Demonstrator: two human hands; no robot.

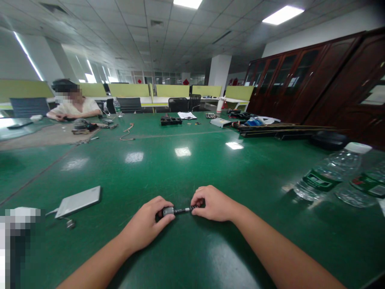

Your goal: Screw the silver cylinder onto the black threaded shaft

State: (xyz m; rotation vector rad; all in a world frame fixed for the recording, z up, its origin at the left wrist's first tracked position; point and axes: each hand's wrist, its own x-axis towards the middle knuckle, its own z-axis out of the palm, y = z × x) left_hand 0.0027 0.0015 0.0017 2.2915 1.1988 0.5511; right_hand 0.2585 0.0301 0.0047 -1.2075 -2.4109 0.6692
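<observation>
My left hand (153, 216) is wrapped round the thick silver-and-black end of a small cylindrical metal part (169, 210). From that end a thin dark shaft (181, 210) runs to the right, just above the green tabletop. My right hand (210, 204) pinches the shaft's far tip, where a dark coiled or ridged piece (193, 207) shows between thumb and fingers. Fingers cover part of both ends, so the exact kind of part is unclear.
A flat silver device (78, 202) with a cable lies left, near a small metal piece (70, 223). Two water bottles (333, 172) stand right. Black rails (264, 130), a black tray (171, 121) and a cord (128, 131) lie farther back. A person (75, 102) sits far left.
</observation>
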